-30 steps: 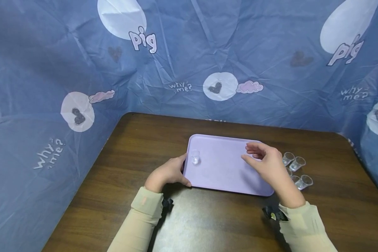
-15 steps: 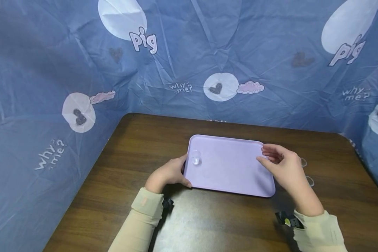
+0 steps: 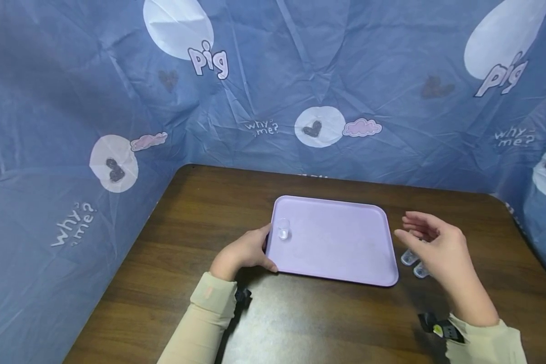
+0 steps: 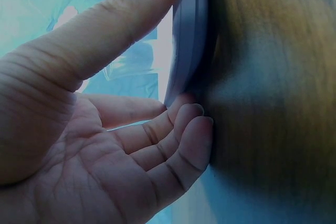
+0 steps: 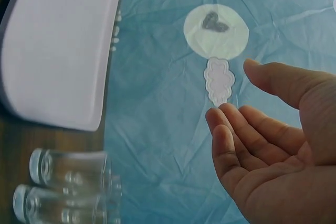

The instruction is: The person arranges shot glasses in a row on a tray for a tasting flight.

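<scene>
A lilac tray [image 3: 336, 240] lies on the table, with one small clear glass [image 3: 283, 230] upright near its left end. My left hand [image 3: 243, 254] holds the tray's left edge at the near corner; in the left wrist view its thumb lies on the rim [image 4: 190, 30] and the fingers curl below. To the right of the tray, my right hand [image 3: 439, 250] hovers with loosely bent fingers and nothing between them. Beneath it stand several clear glasses [image 3: 409, 257], mostly hidden by the hand. The right wrist view shows two of these glasses [image 5: 73, 171] side by side near the tray's corner.
The dark brown wooden table [image 3: 200, 212] has rounded far corners. A blue printed cloth [image 3: 255, 91] hangs behind it and along both sides. Both forearms wear pale sleeves [image 3: 205, 308] with dark straps at the wrists.
My right hand has moved from over the tray rightward, past its right edge, to above the group of glasses. The left hand, the tray and the glass on it have stayed put.
</scene>
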`<state>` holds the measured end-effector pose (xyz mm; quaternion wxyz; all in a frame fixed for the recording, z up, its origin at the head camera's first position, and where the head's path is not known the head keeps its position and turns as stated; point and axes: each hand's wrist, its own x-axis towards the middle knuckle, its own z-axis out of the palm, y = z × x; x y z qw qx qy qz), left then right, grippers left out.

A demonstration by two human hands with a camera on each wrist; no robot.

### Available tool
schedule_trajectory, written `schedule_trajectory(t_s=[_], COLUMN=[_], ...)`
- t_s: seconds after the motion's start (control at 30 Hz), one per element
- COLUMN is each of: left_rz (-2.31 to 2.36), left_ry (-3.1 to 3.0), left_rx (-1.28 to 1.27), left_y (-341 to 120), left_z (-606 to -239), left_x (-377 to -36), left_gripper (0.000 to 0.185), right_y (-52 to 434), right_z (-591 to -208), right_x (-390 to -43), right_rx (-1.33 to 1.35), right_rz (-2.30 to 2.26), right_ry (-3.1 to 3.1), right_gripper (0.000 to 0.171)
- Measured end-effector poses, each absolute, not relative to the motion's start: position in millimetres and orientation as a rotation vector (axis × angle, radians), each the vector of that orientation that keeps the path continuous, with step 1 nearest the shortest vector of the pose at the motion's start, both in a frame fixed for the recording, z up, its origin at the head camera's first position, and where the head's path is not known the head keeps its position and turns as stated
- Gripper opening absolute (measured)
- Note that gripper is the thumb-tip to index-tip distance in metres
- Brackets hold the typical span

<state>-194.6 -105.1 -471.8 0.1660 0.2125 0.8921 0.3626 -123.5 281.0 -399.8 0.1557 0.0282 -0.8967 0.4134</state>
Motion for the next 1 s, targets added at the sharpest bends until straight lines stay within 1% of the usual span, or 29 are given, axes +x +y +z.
schedule_trajectory(t_s=[0.37,0.53,0.73,1.0], left_rz=[1.043,1.039,1.045,1.038], left_ry=[2.536,2.544,2.537,2.538], left_rx=[0.605,0.608,0.590,0.584], left_y=[-104.8,-105.1,-104.8,-104.5], left_z=[-470.8,-471.4,-471.4,-471.8], left_x=[-193.9,-193.9,-193.9,-194.8], left_gripper=[0.106,0.105,0.105,0.107], right_y=[310.6,318.6,329.2,339.6], right_z=[-408.2,-408.2,-411.6,-414.6], right_x=[-114.6,-111.6,-106.4,-100.2], right_rx=[0.071,0.023,0.005,-0.040], right_rz=[1.174,1.133,1.166,1.201], right_ry=[-2.523,-2.533,-2.503,-2.484], right_gripper=[0.043,0.045,0.043,0.046])
